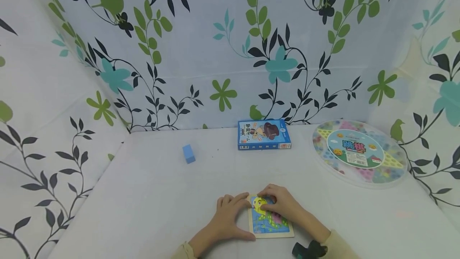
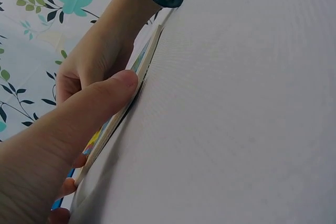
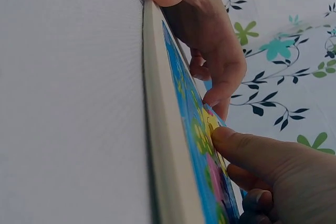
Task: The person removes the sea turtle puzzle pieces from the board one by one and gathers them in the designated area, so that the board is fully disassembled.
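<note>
The white table [image 1: 143,187] has room past the fingers. The left hand [image 1: 227,218], spread, holds the puzzle tray's [image 1: 273,235] edge; inside, the right hand's [image 1: 287,206] thumb touches a yellow piece [image 1: 257,203]. I can't tell if it pinches.

Left hand [image 1: 227,218]: you hold it in a wide C, thumb extended on the side nearest you, fingers bent farther off.
Right hand [image 1: 283,204]: your thumb opposes your bent index finger.
Forearms [image 1: 204,241]: yours angle inward, bare below beige sleeves [image 1: 184,252].
Gap: your hands sit close together.
</note>
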`<move>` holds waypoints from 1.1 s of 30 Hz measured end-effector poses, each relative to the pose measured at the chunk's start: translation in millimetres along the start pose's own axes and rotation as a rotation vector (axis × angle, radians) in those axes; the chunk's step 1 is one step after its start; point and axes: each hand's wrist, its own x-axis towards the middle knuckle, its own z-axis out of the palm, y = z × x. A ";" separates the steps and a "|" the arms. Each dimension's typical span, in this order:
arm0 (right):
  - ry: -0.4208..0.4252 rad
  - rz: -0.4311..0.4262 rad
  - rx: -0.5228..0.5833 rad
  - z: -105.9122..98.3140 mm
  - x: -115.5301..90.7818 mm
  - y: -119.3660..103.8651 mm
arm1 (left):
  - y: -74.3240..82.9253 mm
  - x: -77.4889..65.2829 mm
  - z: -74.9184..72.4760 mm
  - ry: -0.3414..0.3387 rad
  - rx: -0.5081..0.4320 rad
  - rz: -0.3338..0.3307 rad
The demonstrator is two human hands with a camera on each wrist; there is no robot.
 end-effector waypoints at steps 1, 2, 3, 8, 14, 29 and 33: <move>-0.001 -0.006 0.000 -0.3 0.3 0.0 | -0.5 0.3 0.0 -0.001 0.003 -0.001; -0.001 -0.012 0.000 -0.7 0.6 0.0 | -1.0 0.7 0.2 -0.002 0.005 -0.001; -0.001 -0.016 -0.001 -1.1 0.7 0.0 | -1.5 1.1 0.3 -0.003 0.003 -0.002; 0.004 -0.047 -0.024 -2.0 -0.5 0.4 | -1.3 1.9 2.6 0.005 -0.003 0.008; -0.021 -0.092 -0.096 -2.0 0.0 -2.7 | -0.4 1.6 0.7 -0.005 0.004 0.000; -0.032 -0.133 -0.086 -0.4 -1.4 -1.9 | -2.5 -1.4 4.9 -0.013 -0.035 -0.016; -0.010 -0.143 -0.054 -0.2 -0.4 0.6 | -3.8 -0.2 5.3 0.004 -0.015 0.002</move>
